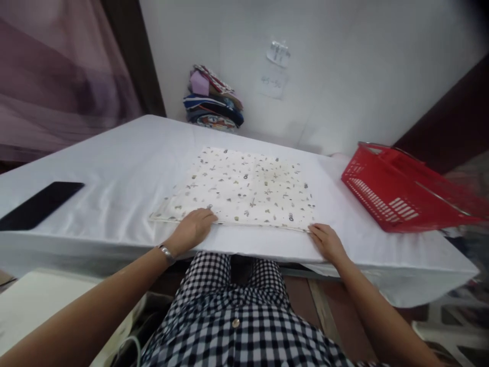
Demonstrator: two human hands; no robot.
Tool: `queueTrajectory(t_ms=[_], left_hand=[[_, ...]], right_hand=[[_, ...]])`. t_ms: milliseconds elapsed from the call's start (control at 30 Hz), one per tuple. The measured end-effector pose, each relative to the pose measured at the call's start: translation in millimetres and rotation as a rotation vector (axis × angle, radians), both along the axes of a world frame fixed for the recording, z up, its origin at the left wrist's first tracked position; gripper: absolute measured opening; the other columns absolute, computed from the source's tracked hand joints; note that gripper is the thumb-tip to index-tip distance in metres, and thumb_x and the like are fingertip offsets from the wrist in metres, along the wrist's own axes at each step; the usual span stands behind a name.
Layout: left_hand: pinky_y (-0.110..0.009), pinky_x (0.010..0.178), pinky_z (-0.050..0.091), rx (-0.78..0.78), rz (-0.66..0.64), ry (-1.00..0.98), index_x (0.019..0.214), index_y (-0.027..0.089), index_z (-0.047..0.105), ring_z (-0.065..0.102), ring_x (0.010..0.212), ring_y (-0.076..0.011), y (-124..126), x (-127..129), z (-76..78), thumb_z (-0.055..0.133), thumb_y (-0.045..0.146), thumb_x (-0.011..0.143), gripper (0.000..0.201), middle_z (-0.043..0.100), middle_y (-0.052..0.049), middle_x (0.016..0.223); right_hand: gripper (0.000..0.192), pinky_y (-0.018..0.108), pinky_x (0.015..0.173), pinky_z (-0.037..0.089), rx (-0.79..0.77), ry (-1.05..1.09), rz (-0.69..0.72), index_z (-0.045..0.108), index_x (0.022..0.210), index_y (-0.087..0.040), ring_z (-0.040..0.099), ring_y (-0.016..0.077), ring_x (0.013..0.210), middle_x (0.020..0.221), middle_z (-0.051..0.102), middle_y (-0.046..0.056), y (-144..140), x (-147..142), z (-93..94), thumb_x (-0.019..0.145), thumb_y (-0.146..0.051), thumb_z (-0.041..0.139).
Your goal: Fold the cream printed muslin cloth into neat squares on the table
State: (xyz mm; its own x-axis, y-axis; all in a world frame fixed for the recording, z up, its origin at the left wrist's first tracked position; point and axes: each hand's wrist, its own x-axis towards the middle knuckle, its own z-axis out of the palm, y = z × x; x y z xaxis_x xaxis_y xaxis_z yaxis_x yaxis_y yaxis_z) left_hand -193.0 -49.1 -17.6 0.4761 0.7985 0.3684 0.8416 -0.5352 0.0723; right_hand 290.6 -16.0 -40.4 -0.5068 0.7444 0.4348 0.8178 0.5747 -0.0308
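A white cloth [244, 186] with a small scattered print lies flat and folded on the white-covered table. My left hand [193, 227], with a metal bracelet at the wrist, is on its near edge, left of the middle. The fingers there are close together over the hem, and the thumb is hidden. At the near right corner my right hand [327, 241] pinches the edge between thumb and fingers. To the left, the cloth's near corner lies flat, untouched by either hand.
The white tablecloth [114, 168] hangs over the near edge. A red plastic basket [405, 188] stands on the right. At the left lies a flat black object [40, 204]. Folded fabrics [214, 99] are stacked by the wall, and a pinkish curtain [57, 76] hangs at left.
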Motion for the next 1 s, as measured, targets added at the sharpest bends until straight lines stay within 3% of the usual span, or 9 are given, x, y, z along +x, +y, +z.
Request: queueTrajectory(t_ms=[200, 600, 700, 800, 900, 1000], left_hand=[[-0.039, 0.087, 0.048, 0.042, -0.007, -0.012, 0.102, 0.016, 0.065, 0.059, 0.098, -0.0242, 8, -8, -10.8, 0.042, 0.017, 0.085, 0.029, 0.065, -0.012, 0.104], [-0.037, 0.086, 0.048, 0.039, 0.076, 0.012, 0.102, 0.018, 0.066, 0.06, 0.098, -0.0236, 16, -3, -6.7, 0.037, 0.024, 0.086, 0.034, 0.066, -0.01, 0.103], [-0.037, 0.087, 0.047, 0.031, 0.091, 0.005, 0.101, 0.018, 0.066, 0.06, 0.099, -0.024, 15, -1, -4.3, 0.037, 0.025, 0.085, 0.034, 0.066, -0.01, 0.104], [-0.039, 0.088, 0.047, 0.034, 0.074, -0.003, 0.101, 0.015, 0.066, 0.059, 0.098, -0.0249, 15, -1, -4.2, 0.036, 0.026, 0.085, 0.036, 0.066, -0.012, 0.103], [-0.039, 0.088, 0.047, 0.056, 0.06, -0.015, 0.101, 0.013, 0.066, 0.059, 0.097, -0.025, 16, -1, -5.4, 0.035, 0.026, 0.086, 0.037, 0.067, -0.012, 0.103], [-0.039, 0.089, 0.047, 0.066, 0.066, -0.025, 0.101, 0.015, 0.065, 0.059, 0.098, -0.0252, 16, -1, -7.3, 0.035, 0.028, 0.085, 0.036, 0.067, -0.011, 0.103]], right_hand=[[0.035, 0.037, 0.09, 0.046, -0.088, -0.036, -0.166, 0.063, 0.117, -0.018, 0.056, 0.0233, 0.101, 0.11, 0.063, 0.013, -10, 21, 1.5, 0.092, -0.027, 0.041], [0.043, 0.031, 0.089, 0.041, -0.298, -0.261, -0.277, 0.058, 0.123, -0.019, 0.053, 0.0212, 0.098, 0.107, 0.059, 0.012, -3, -3, 29.7, 0.083, -0.01, 0.045], [0.043, 0.03, 0.087, 0.042, -0.357, -0.099, -0.291, 0.061, 0.119, -0.019, 0.054, 0.0205, 0.098, 0.106, 0.06, 0.01, -2, -1, 30.9, 0.08, -0.01, 0.047], [0.041, 0.028, 0.083, 0.045, -0.448, 0.227, -0.355, 0.065, 0.112, -0.02, 0.058, 0.0174, 0.089, 0.099, 0.064, 0.005, 2, 6, 28.4, 0.075, -0.013, 0.048], [0.031, 0.027, 0.074, 0.047, -0.556, 0.494, -0.508, 0.069, 0.099, -0.019, 0.059, 0.0159, 0.076, 0.084, 0.067, 0.002, 8, 13, 26.2, 0.076, -0.022, 0.047], [0.029, 0.023, 0.059, 0.043, -0.645, 0.579, -0.631, 0.068, 0.078, -0.016, 0.055, 0.0138, 0.06, 0.062, 0.062, 0.001, 14, 14, 27.0, 0.081, -0.036, 0.047]])
